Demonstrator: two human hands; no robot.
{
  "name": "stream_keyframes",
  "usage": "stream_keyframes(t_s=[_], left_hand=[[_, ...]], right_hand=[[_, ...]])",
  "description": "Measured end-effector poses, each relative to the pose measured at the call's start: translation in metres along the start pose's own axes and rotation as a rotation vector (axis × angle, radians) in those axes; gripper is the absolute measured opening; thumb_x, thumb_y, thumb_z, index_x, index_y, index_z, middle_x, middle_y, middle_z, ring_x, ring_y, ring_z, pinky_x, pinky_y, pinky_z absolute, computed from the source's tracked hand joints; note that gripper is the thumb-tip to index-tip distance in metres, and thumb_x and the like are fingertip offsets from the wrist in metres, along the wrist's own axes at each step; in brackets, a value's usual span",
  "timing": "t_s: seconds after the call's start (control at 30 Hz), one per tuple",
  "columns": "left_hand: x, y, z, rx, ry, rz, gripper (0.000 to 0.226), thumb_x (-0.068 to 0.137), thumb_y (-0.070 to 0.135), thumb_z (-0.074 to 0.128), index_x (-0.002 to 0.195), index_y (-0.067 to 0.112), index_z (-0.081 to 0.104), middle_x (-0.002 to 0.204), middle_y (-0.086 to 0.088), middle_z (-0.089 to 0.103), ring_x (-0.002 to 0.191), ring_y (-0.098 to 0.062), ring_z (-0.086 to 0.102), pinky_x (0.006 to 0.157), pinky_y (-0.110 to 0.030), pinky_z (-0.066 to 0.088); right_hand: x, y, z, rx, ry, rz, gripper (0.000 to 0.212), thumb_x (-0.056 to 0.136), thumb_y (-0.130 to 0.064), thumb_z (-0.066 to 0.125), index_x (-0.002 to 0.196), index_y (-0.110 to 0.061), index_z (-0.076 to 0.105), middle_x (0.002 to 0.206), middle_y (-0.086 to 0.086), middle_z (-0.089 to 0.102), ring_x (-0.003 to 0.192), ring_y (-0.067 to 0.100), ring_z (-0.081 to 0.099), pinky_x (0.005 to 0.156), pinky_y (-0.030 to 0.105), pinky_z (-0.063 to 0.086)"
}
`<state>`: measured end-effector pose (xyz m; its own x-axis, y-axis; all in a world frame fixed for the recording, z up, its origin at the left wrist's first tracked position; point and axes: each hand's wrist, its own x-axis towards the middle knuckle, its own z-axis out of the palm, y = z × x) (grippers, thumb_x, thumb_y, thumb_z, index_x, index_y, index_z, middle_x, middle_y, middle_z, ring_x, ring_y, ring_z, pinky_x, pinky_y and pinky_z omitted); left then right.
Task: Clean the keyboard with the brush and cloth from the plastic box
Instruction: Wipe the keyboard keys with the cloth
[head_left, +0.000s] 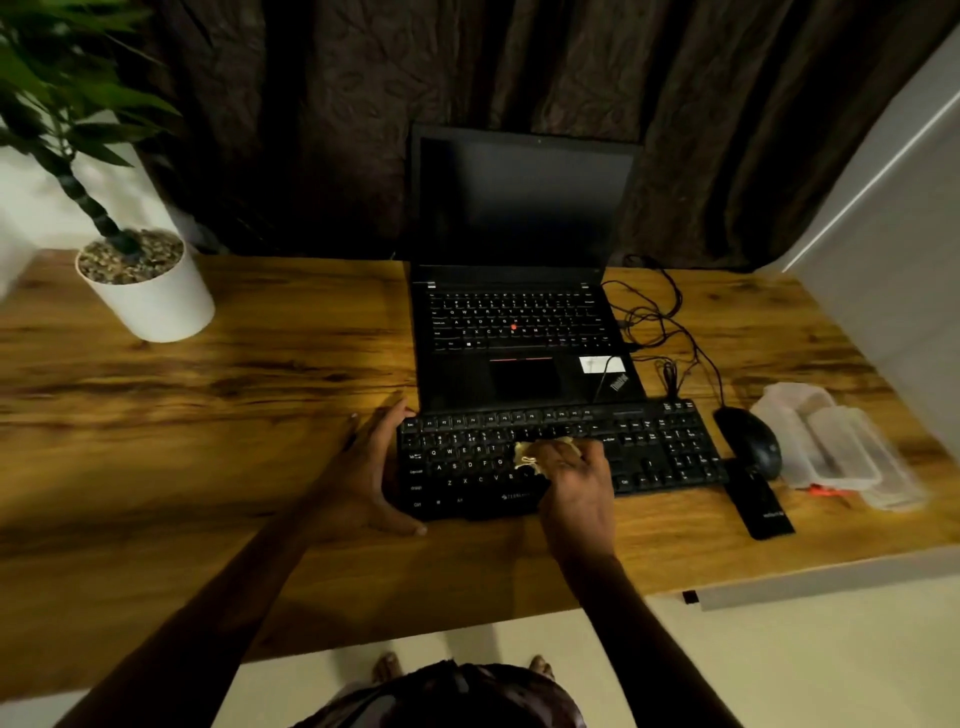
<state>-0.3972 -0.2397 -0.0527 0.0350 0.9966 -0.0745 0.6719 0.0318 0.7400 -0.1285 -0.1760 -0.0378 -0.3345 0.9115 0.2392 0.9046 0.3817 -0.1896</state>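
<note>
Wooden table (208, 415), dark curtain (311, 130) behind its far edge. Person stands at the near edge with both arms out over the top.

Laptop (519, 291): open, screen dark, set right of centre near the far edge. Loose black cables (654, 317) lie tangled just to its right.

Potted plant (156, 301): white pot, pebbles on top, far-left corner. It looks tilted, but that may be lens distortion.

Keyboard (649, 447): black, full-size, flat on the table right against the laptop's front edge. It runs parallel to the near edge, slightly right of centre.

Plastic box (810, 441): clear, near the right edge. It seems to be two translucent pieces overlapping, base and lid. I can't tell which is which, and the contents are unreadable.

Mouse (750, 441): black, between the keyboard's right end and the box, just beside both.

Flat black slab (761, 506): lies nearer the person than the mouse, off the keyboard's near-right corner. Too dark to identify.

Left hand (363, 467): spread wide, bracing the keyboard's left end. Fingers are at its far-left corner and the thumb at its near-left corner. It holds nothing else.

Right hand (571, 478): over the middle of the keyboard, fingers curled round the cloth and pressing it onto the letter keys.

Cloth (535, 452): pale yellowish, bunched up. It sticks out to the left of the right hand's fingers and touches the keys.

Small orange item (826, 491): on the table at the box's near side. Could be the brush, but it's too blurred to confirm.
</note>
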Motion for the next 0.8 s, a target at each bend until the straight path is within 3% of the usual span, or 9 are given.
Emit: stream_keyframes(t_s=[0.1, 0.17, 0.27, 0.37, 0.47, 0.53, 0.63, 0.7, 0.8], left_hand=[[0.001, -0.002, 0.0, -0.011, 0.009, -0.037, 0.163, 0.035, 0.07, 0.092, 0.158, 0.038, -0.01, 0.168, 0.012, 0.004, 0.154, -0.008, -0.01, 0.125, -0.044, -0.012], [0.001, -0.002, 0.0, 0.004, 0.007, -0.046, 0.164, 0.035, 0.069, 0.092, 0.159, 0.033, -0.01, 0.168, 0.011, 0.006, 0.154, -0.008, -0.007, 0.125, -0.047, -0.011], [0.0, 0.001, 0.0, 0.011, 0.018, -0.041, 0.164, 0.036, 0.065, 0.093, 0.159, 0.032, -0.01, 0.165, 0.014, 0.011, 0.152, -0.004, -0.005, 0.125, -0.043, -0.012], [0.001, 0.001, 0.0, -0.007, 0.009, -0.037, 0.163, 0.038, 0.062, 0.095, 0.159, 0.031, -0.009, 0.165, 0.014, 0.014, 0.153, -0.006, -0.002, 0.121, -0.034, -0.016], [0.0, 0.001, 0.0, -0.007, 0.012, -0.033, 0.164, 0.036, 0.068, 0.092, 0.159, 0.032, -0.01, 0.166, 0.013, 0.013, 0.152, -0.005, -0.006, 0.123, -0.038, -0.016], [0.001, 0.001, 0.0, -0.014, 0.014, -0.032, 0.164, 0.036, 0.068, 0.092, 0.159, 0.032, -0.009, 0.165, 0.014, 0.012, 0.151, -0.003, -0.008, 0.123, -0.038, -0.016], [0.002, 0.001, -0.001, -0.008, 0.01, -0.004, 0.162, 0.037, 0.066, 0.092, 0.16, 0.027, -0.006, 0.163, 0.012, 0.02, 0.148, 0.005, -0.003, 0.121, -0.032, -0.019], [0.001, 0.002, -0.001, -0.011, 0.002, 0.005, 0.162, 0.038, 0.065, 0.093, 0.16, 0.026, -0.006, 0.163, 0.012, 0.02, 0.144, 0.011, -0.004, 0.119, -0.029, -0.02], [0.001, 0.003, -0.001, 0.008, 0.007, 0.01, 0.162, 0.039, 0.063, 0.094, 0.16, 0.025, -0.006, 0.165, 0.009, 0.015, 0.143, 0.011, -0.007, 0.117, -0.026, -0.022]], right_hand=[[-0.002, -0.008, 0.0, 0.038, 0.009, -0.024, 0.062, 0.067, 0.018, 0.061, 0.113, -0.024, 0.069, 0.111, 0.0, 0.071, 0.102, 0.026, 0.054, 0.077, 0.033, 0.046], [-0.004, -0.016, 0.0, 0.069, 0.011, -0.116, 0.062, 0.066, 0.019, 0.06, 0.112, -0.021, 0.069, 0.111, 0.001, 0.072, 0.105, 0.029, 0.057, 0.078, 0.036, 0.053], [0.0, -0.012, -0.002, 0.048, -0.041, -0.166, 0.065, 0.064, 0.019, 0.059, 0.113, -0.022, 0.07, 0.113, 0.0, 0.072, 0.108, 0.029, 0.056, 0.08, 0.037, 0.054], [0.003, 0.005, -0.009, 0.009, -0.043, -0.043, 0.06, 0.069, 0.013, 0.061, 0.113, -0.026, 0.069, 0.113, -0.003, 0.071, 0.108, 0.025, 0.052, 0.082, 0.034, 0.049], [0.002, 0.013, -0.015, 0.016, -0.004, 0.045, 0.049, 0.073, 0.004, 0.062, 0.112, -0.025, 0.071, 0.113, -0.003, 0.071, 0.105, 0.023, 0.046, 0.078, 0.032, 0.044], [0.002, 0.011, -0.012, 0.02, 0.014, 0.025, 0.052, 0.071, 0.008, 0.065, 0.11, -0.026, 0.072, 0.11, -0.005, 0.072, 0.104, 0.021, 0.043, 0.077, 0.03, 0.044], [0.001, 0.008, -0.004, 0.018, -0.011, -0.081, 0.064, 0.065, 0.016, 0.069, 0.112, -0.027, 0.069, 0.112, -0.008, 0.071, 0.109, 0.022, 0.047, 0.08, 0.031, 0.05], [0.003, 0.015, -0.005, -0.009, -0.021, -0.125, 0.065, 0.065, 0.017, 0.062, 0.113, -0.027, 0.069, 0.115, -0.007, 0.071, 0.11, 0.026, 0.052, 0.082, 0.034, 0.049], [0.005, 0.037, -0.014, -0.032, 0.014, -0.044, 0.055, 0.07, 0.009, 0.055, 0.109, -0.026, 0.072, 0.11, -0.003, 0.072, 0.101, 0.027, 0.054, 0.076, 0.034, 0.045]])
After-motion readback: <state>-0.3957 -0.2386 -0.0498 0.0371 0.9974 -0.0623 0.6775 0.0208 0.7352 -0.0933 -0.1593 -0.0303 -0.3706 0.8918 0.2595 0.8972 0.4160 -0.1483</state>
